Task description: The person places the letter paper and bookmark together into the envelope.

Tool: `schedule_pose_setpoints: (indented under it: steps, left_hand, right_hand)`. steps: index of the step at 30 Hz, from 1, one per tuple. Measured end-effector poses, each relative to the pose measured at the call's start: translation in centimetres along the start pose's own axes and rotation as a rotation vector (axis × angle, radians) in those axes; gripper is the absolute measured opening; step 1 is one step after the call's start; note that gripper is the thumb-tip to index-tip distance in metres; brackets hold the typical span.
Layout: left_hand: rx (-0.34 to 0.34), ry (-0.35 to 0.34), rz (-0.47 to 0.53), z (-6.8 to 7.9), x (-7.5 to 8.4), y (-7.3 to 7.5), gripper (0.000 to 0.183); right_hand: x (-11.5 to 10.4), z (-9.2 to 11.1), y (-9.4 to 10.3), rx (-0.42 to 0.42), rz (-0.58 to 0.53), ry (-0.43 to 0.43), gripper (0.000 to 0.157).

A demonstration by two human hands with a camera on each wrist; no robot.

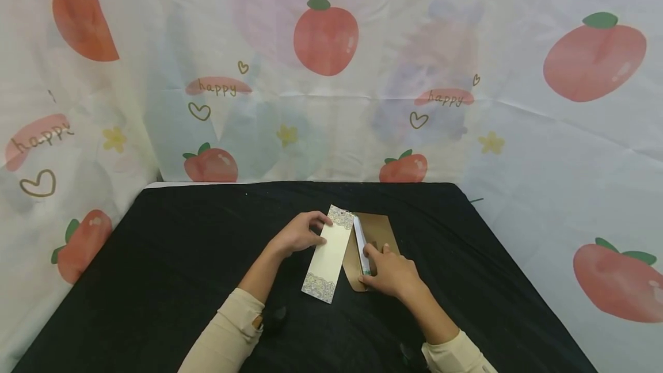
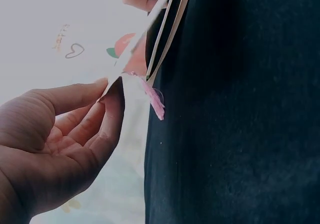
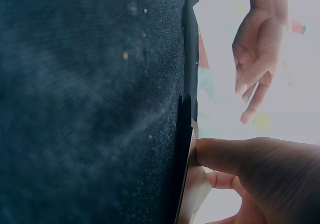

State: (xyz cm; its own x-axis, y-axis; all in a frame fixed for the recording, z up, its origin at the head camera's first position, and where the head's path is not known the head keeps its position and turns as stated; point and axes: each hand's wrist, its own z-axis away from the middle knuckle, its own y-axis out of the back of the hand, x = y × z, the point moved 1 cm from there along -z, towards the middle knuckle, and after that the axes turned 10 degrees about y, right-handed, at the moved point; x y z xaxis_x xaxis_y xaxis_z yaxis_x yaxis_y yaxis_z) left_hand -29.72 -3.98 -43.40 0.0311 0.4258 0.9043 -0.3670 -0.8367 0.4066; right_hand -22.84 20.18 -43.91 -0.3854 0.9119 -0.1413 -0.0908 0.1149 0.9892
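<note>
A long cream bookmark (image 1: 328, 255) with lace-patterned ends is tilted up over the black cloth, its upper left edge pinched between the thumb and fingers of my left hand (image 1: 303, 232). From its top end hangs a pink tassel (image 2: 156, 103). Just to the right is a brown kraft-covered booklet (image 1: 383, 229), partly raised, with a white strip of pages (image 1: 361, 240) showing. My right hand (image 1: 396, 272) grips the booklet near its lower end, thumb at the brown edge and fingers over the white part. The bookmark overlaps the booklet's left side in the head view.
A black cloth (image 1: 155, 281) covers the table. Behind it and at both sides hangs a pale curtain (image 1: 331, 125) printed with red fruit, hearts and words. Small dark objects (image 1: 277, 315) sit near my left cuff.
</note>
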Motion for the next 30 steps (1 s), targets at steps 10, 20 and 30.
schedule_pose_setpoints:
  steps: [10, 20, 30]
  left_hand:
    - [-0.015, 0.016, 0.043, -0.4, -0.1, -0.7, 0.036]
    - [0.011, 0.052, 0.030, -0.9, -0.4, -1.1, 0.035]
    - [0.034, 0.077, 0.027, -1.4, -0.5, -1.6, 0.037]
  right_hand:
    - [-0.1, 0.0, 0.1, -0.013, -0.002, -0.014, 0.063]
    - [-0.1, 0.1, 0.1, -0.011, -0.007, -0.006, 0.063]
    - [-0.1, 0.2, 0.2, -0.007, -0.018, -0.002, 0.063]
